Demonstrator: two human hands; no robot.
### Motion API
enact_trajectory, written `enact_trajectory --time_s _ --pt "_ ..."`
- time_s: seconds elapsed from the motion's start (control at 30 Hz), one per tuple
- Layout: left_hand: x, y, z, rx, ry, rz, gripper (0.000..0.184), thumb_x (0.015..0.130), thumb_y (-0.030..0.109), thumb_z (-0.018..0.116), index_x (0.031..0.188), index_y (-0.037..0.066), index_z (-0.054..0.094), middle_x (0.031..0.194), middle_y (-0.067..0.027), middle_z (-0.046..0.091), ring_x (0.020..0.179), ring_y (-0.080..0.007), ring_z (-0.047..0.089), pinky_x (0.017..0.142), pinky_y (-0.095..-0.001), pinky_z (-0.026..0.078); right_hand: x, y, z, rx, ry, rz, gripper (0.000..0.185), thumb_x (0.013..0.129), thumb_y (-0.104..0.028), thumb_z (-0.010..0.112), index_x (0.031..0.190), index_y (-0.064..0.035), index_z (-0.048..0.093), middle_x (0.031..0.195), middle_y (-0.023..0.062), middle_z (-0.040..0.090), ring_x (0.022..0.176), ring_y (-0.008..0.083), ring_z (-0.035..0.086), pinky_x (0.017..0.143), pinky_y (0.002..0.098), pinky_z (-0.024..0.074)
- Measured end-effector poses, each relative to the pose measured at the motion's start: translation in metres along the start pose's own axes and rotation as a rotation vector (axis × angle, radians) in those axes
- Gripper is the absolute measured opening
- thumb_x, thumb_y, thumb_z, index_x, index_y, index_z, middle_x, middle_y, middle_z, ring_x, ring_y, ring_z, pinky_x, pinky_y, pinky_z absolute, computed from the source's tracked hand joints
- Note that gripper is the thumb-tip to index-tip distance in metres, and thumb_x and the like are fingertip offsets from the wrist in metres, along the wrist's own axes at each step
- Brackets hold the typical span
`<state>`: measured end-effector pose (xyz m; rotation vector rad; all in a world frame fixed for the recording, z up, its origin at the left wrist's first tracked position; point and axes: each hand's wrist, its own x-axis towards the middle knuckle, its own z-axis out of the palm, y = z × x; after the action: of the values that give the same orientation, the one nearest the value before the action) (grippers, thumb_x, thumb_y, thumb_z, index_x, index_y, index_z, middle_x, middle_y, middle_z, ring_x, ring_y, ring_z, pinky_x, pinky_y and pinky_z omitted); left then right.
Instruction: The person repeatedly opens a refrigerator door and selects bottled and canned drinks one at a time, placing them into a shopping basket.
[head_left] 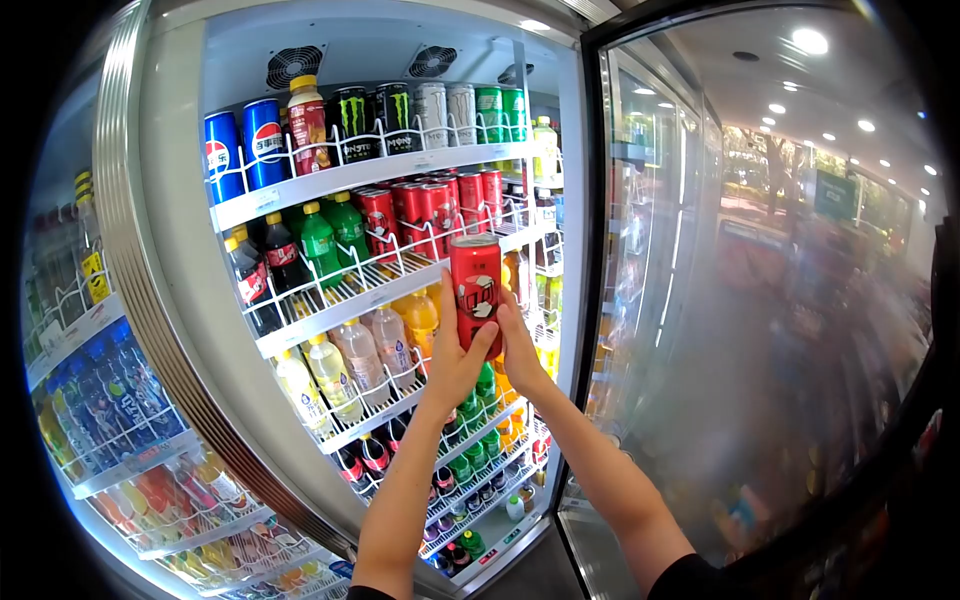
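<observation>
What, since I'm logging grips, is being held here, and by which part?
A red can, gripped by its sides and lower front between left hand and right hand.

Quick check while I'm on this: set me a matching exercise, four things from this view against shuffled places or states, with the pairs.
1. Nearest red can
2. Blue cans
3. Glass door
4. Fans

A. On the cooler ceiling
B. Between the left hand and right hand
C. Swung open at the picture's right
D. Left end of the top shelf

Pairs: 1-B, 2-D, 3-C, 4-A
</observation>
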<state>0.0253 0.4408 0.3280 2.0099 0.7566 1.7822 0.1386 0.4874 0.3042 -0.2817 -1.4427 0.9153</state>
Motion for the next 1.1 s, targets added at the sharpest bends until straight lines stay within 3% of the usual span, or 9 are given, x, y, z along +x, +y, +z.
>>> enact_trajectory --time_s 0.2,0.3,0.37,0.5,0.57,0.7,0.8,0.87,1.1 --pt "-0.049 -0.002 0.045 -0.17 0.014 -0.149 0.083 0.096 0.018 0.057 0.155 0.004 0.0 0.14 -0.0196 0.046 0.121 -0.0229 0.053 0.101 -0.0319 0.043 -0.065 -0.014 -0.016 0.04 0.126 0.177 0.058 0.105 -0.043 0.033 0.143 0.0009 0.036 0.132 0.0139 0.052 0.119 0.0196 0.051 0.102 0.0313 0.0399" --pt "-0.077 -0.004 0.07 -0.162 0.034 -0.175 0.077 0.096 0.02 0.057 0.153 0.0 0.01 0.133 -0.021 0.052 0.116 -0.0252 0.058 0.097 -0.0325 0.046 -0.097 -0.018 -0.03 0.068 0.183 0.213 0.057 0.105 -0.043 0.034 0.142 0.0 0.038 0.13 0.0122 0.053 0.115 0.0167 0.053 0.099 0.0291 0.0424" --pt "-0.096 0.007 0.079 -0.14 -0.005 -0.303 0.068 0.098 0.02 0.053 0.15 -0.002 0.017 0.137 -0.0187 0.048 0.122 -0.0237 0.052 0.102 -0.0334 0.041 -0.12 -0.028 -0.033 0.124 0.219 0.255 0.052 0.105 -0.041 0.035 0.139 -0.0015 0.041 0.126 0.0101 0.054 0.112 0.0147 0.053 0.097 0.0284 0.0431" --pt "-0.132 0.007 0.098 0.018 0.063 -0.144 0.063 0.097 0.022 0.054 0.147 -0.004 0.026 0.139 -0.0201 0.046 0.127 -0.0277 0.047 0.107 -0.0365 0.036 -0.165 -0.034 -0.039 0.163 0.264 0.305 0.051 0.104 -0.039 0.035 0.141 -0.0042 0.04 0.126 0.008 0.054 0.112 0.0145 0.052 0.097 0.0285 0.0419" --pt "-0.15 0.024 0.102 0.3 0.074 -0.094 0.062 0.096 0.028 0.054 0.143 -0.007 0.034 0.135 -0.0231 0.046 0.127 -0.0356 0.042 0.111 -0.0434 0.029 -0.189 -0.043 -0.037 0.225 0.318 0.316 0.052 0.104 -0.037 0.038 0.144 -0.0046 0.036 0.127 0.0082 0.053 0.112 0.0142 0.052 0.097 0.0274 0.0421" --pt "-0.19 0.065 0.118 0.212 0.12 -0.161 0.051 0.102 0.027 0.041 0.14 -0.006 0.041 0.139 -0.0207 0.042 0.129 -0.0355 0.037 0.112 -0.0434 0.026 -0.239 -0.085 -0.036 0.313 0.291 0.339 0.053 0.1 -0.032 0.05 0.143 -0.0042 0.035 0.126 0.0089 0.053 0.111 0.0142 0.053 0.095 0.0274 0.044" --pt "-0.228 0.093 0.128 0.132 0.184 -0.275 0.051 0.103 0.029 0.035 0.141 -0.005 0.042 0.139 -0.0198 0.043 0.131 -0.0346 0.037 0.113 -0.0421 0.024 -0.271 -0.115 -0.036 0.078 0.194 0.333 0.056 0.091 -0.019 0.067 0.136 -0.0026 0.039 0.122 0.0091 0.055 0.108 0.0148 0.054 0.091 0.0294 0.0471" --pt "-0.253 0.111 0.133 -0.045 0.255 -0.366 0.05 0.104 0.029 0.035 0.142 -0.004 0.041 0.138 -0.0189 0.046 0.132 -0.0306 0.039 0.112 -0.0386 0.025 -0.29 -0.127 -0.034 0.082 0.127 0.357 0.056 0.09 -0.017 0.067 0.136 -0.0021 0.04 0.121 0.0092 0.056 0.108 0.0144 0.055 0.093 0.0294 0.0467" --pt "-0.355 0.135 0.115 -0.11 0.446 -0.555 0.046 0.104 0.024 0.041 0.139 -0.005 0.044 0.135 -0.015 0.051 0.125 -0.0233 0.047 0.107 -0.0323 0.033 -0.349 -0.107 -0.01 0.168 -0.045 0.399 0.049 0.089 -0.017 0.067 0.131 -0.0003 0.048 0.117 0.0085 0.06 0.106 0.0141 0.057 0.092 0.0289 0.0466"
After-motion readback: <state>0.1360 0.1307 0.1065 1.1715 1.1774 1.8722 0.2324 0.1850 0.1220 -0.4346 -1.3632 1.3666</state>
